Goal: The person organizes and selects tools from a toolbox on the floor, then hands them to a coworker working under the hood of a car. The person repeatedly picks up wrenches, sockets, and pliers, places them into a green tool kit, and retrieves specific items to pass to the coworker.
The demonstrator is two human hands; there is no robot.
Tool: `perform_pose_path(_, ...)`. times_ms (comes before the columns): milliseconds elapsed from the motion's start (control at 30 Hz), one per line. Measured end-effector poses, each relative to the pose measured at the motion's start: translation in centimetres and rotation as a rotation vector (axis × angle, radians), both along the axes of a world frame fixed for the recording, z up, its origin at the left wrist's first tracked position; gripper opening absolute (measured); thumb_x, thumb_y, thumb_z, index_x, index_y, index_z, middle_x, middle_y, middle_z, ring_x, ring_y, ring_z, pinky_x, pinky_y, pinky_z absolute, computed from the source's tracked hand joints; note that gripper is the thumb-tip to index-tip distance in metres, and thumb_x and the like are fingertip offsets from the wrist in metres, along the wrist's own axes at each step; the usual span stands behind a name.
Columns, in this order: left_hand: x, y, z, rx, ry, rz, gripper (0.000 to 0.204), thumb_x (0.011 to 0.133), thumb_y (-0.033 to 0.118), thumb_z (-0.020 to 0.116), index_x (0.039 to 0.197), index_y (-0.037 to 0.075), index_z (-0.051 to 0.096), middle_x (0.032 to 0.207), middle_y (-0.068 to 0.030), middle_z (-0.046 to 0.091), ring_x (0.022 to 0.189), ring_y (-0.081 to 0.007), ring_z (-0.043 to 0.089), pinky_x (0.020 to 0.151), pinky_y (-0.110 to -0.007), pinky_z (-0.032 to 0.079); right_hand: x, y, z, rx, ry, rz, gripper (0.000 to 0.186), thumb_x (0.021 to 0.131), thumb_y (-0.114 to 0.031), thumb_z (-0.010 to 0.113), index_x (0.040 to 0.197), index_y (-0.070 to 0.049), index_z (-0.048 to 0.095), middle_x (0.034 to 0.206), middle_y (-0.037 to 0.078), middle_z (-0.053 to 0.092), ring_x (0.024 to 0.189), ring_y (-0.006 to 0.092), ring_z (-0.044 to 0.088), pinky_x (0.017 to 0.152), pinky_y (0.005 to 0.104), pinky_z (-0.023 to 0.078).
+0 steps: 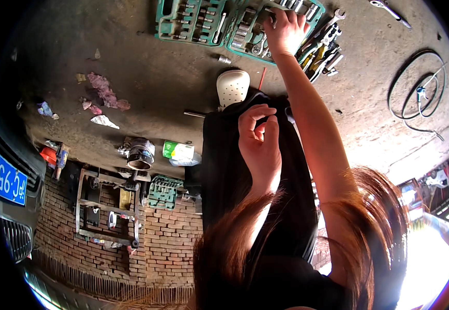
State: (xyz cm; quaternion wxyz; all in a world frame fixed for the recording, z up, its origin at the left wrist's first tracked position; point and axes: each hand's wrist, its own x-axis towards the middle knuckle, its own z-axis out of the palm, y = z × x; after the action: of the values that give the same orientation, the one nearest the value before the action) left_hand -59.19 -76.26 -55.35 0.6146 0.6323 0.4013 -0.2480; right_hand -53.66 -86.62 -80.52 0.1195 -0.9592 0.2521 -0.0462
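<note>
My right hand (287,32) reaches into a teal socket-set case (312,11), its fingers closed around a dark piece I cannot make out. The case's other half (162,31) holds rows of sockets. A pile of wrenches and pliers (323,50) lies beside the case. My left hand (259,139) hangs over my black-clad leg (219,170), fingers loosely curled and apart, with nothing visible in them. Above it are a white perforated clog (232,85), a loose socket (223,59) and a thin red rod (262,77) on the concrete floor (173,72).
A coiled hose (421,98) and a wrench (390,13) lie at right. Pink rags (105,95), a metal canister (141,157), a green-white pack (178,151), another socket case (162,191) and a metal frame (105,209) are at left. A car front (15,222) borders the left edge.
</note>
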Motion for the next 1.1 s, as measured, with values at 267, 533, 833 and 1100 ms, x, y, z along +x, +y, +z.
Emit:
perform_pose_path(267,0.5,0.1,0.5,0.012,0.017,-0.022,0.016,0.084,-0.002,0.056,0.097,0.006,0.061,0.107,-0.0039,0.058,0.1,-0.0099,0.05,0.086,-0.024,0.037,1.4,-1.1,1.6,0.089,0.043,0.139,0.017,0.072,-0.023,0.066,0.082,-0.009,0.063,0.084,0.009,0.058,0.089,0.0296,0.051,0.08,0.0435,0.042)
perform_pose_path(533,0.4,0.5,0.3,-0.009,-0.002,-0.012,0.016,0.085,-0.002,0.057,0.098,0.005,0.061,0.107,-0.0041,0.058,0.099,-0.0094,0.05,0.086,-0.024,0.038,1.5,-1.6,0.4,-0.094,0.01,0.387,0.019,0.072,-0.023,0.064,0.087,-0.012,0.062,0.085,0.005,0.058,0.091,0.0259,0.053,0.079,0.0436,0.041)
perform_pose_path(833,0.3,0.8,0.3,-0.035,-0.001,0.034,0.015,0.085,-0.002,0.058,0.099,0.005,0.06,0.109,-0.0048,0.057,0.099,-0.0096,0.051,0.084,-0.023,0.04,1.8,-1.4,0.1,-0.162,-0.005,0.387,0.026,0.071,-0.025,0.064,0.092,-0.01,0.063,0.092,0.006,0.062,0.094,0.0258,0.054,0.083,0.0439,0.041)
perform_pose_path(1100,0.9,1.2,0.6,-0.011,0.001,-0.014,0.016,0.086,0.0,0.058,0.1,0.005,0.059,0.109,-0.0044,0.057,0.1,-0.0097,0.051,0.086,-0.025,0.042,2.3,-2.0,0.1,-0.044,0.132,0.444,0.029,0.072,-0.024,0.066,0.096,-0.008,0.064,0.09,0.009,0.064,0.091,0.0289,0.058,0.081,0.0432,0.045)
